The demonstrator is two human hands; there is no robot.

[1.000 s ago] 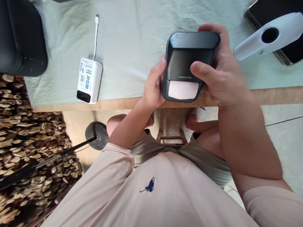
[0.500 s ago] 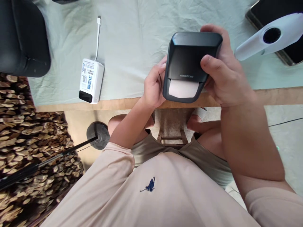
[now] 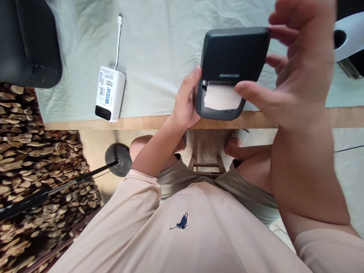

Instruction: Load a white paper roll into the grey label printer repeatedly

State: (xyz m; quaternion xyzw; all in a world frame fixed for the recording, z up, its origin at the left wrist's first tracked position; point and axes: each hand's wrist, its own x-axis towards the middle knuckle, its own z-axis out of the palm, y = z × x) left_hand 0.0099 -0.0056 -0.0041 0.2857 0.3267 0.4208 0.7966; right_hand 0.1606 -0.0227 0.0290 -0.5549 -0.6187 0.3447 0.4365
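Observation:
A dark label printer (image 3: 234,57) with a NIIMBOT mark is held up over the table's front edge. White label paper (image 3: 222,97) shows in the slot at its near end. My left hand (image 3: 186,99) grips the printer's left side, thumb along the edge and the other fingers hidden beneath it. My right hand (image 3: 292,72) is spread at the printer's right side, its thumb tip by the paper slot and its fingers apart beyond the far right corner. Whether that thumb touches the printer I cannot tell.
A white power bank (image 3: 109,94) with a short cable lies on the pale table cloth (image 3: 153,57). A black padded object (image 3: 30,45) stands at the left. A white device (image 3: 351,36) sits at the right, partly behind my arm. Stacked firewood (image 3: 42,163) and a round stand base (image 3: 118,161) are below left.
My right hand has let go of the printer's right side and opened out, moving up and right. The printer has tilted, so more of its paper slot shows. My left hand keeps its hold.

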